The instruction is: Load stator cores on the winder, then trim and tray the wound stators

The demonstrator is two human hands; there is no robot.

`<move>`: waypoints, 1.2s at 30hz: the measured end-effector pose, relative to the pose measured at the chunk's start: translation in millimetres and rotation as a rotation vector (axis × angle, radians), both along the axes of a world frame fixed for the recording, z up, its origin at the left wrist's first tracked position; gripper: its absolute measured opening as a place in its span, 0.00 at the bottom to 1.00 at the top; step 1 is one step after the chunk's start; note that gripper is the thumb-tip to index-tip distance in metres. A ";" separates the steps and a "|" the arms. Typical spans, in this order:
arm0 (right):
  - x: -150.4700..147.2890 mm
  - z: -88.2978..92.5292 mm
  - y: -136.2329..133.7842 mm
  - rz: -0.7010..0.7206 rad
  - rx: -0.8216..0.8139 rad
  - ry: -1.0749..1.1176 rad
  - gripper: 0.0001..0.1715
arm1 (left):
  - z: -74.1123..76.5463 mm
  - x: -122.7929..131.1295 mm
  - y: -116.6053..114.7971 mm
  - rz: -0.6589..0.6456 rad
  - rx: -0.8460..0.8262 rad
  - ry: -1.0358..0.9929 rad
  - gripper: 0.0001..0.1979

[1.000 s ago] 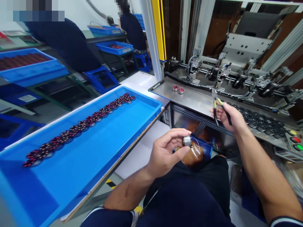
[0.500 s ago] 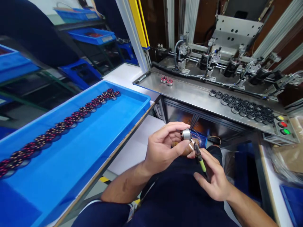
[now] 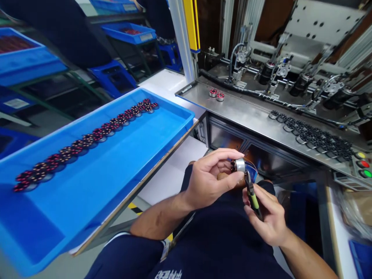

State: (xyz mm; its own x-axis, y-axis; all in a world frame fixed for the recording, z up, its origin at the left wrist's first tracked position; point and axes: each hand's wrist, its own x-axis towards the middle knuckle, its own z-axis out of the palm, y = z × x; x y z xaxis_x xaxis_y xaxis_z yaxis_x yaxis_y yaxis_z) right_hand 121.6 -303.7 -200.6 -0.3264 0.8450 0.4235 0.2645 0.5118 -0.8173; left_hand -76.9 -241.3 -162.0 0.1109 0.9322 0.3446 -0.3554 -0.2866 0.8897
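Between the thumb and fingers of my left hand (image 3: 213, 180) is a small silver motor part (image 3: 240, 165) with dark windings on its left side. My right hand (image 3: 269, 213) grips a pair of cutting pliers (image 3: 252, 197) with yellow-green and black handles. The plier jaws point up at the lower right edge of the motor part; whether they touch it, I cannot tell. A thin orange wire (image 3: 252, 162) curves out beside the part.
A blue tray (image 3: 116, 186) on the left holds rows of red-and-black wound parts (image 3: 95, 135). Two red parts (image 3: 216, 95) and several black ones (image 3: 316, 135) sit on the metal ledge (image 3: 244, 112) before a machine. Coloured buttons (image 3: 363, 164) are at right. A co-worker in dark clothes (image 3: 66, 35) is behind.
The view has shifted, so the tray and ledge appear farther right. My right fingers have closed more around the pliers, and the handles look closer together. My left hand still holds the motor part.
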 end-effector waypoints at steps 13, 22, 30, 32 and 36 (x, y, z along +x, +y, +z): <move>-5.7 -2.3 1.5 0.006 0.080 -0.067 0.43 | 6.1 -1.1 -0.9 0.118 0.194 0.045 0.05; -9.3 1.3 8.4 0.007 0.125 -0.037 0.45 | 3.4 -2.2 -3.8 0.114 0.255 0.114 0.06; -8.6 3.6 10.3 -0.018 0.189 -0.030 0.45 | 5.0 -2.7 -5.9 0.112 0.269 0.165 0.08; -7.6 1.3 9.6 -0.022 0.168 -0.034 0.45 | 4.6 -3.5 -6.2 0.115 0.267 0.164 0.07; -7.1 -2.8 6.7 -0.019 0.113 -0.027 0.45 | 5.1 -4.7 -6.7 0.129 0.275 0.176 0.05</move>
